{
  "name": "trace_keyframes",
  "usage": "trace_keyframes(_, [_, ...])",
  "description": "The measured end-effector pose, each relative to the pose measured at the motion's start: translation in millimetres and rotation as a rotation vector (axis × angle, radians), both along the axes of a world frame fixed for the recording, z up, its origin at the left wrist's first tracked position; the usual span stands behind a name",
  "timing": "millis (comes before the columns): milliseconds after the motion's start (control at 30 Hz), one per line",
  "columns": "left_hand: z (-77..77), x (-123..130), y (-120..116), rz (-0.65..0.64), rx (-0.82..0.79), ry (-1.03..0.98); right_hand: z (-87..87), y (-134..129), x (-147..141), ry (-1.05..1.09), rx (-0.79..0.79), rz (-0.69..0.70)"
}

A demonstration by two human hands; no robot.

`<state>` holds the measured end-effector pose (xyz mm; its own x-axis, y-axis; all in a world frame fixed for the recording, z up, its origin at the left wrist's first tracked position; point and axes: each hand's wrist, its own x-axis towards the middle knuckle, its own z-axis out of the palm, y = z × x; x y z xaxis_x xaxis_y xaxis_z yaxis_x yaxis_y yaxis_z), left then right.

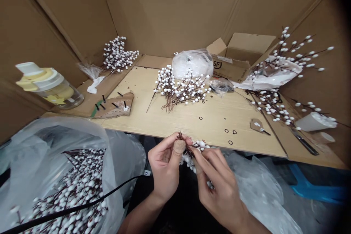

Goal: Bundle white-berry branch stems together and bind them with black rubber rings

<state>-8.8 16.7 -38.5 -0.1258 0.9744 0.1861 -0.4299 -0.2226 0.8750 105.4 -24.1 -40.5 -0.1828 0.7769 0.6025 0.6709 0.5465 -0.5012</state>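
Observation:
At the table's front edge, my left hand (166, 164) pinches the brown stem ends of a small bunch of white-berry twigs (201, 145); its thumb has a tan covering on the tip. Close beside it, my right hand (216, 179) has its fingers closed around the same stems, with white berries showing behind and below the fingers. The bunch is partly hidden by both hands. Farther back on the wooden table (214, 124) lies a pile of white-berry sprigs (178, 87), stems toward me.
An open carton (233, 67) and plastic-wrapped roll (193, 64) stand behind. At left are a bottle (52, 86) and cardboard piece with black pegs (117, 106); below, a bag of berry twigs (74, 193). A knife (305, 143) and more branches (274, 106) lie right.

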Motion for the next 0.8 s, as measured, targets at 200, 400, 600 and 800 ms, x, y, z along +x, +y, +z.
trace_keyframes(200, [1.3,0.4,1.1,-0.025,-0.001,-0.010,0.7,1.3,-0.4,-0.023,0.018,-0.003])
trace_keyframes(400, [-0.3,1.1,1.2,-0.036,-0.011,-0.027,-0.8,-0.4,3.2,-0.036,-0.003,0.002])
trace_keyframes(600, [-0.2,1.0,0.0,-0.041,-0.010,-0.034,-1.9,-0.5,4.5,-0.047,-0.024,0.004])
trace_keyframes(800, [2.1,1.4,-0.8,-0.014,0.004,-0.021,-0.7,-0.4,4.1,-0.024,-0.030,0.019])
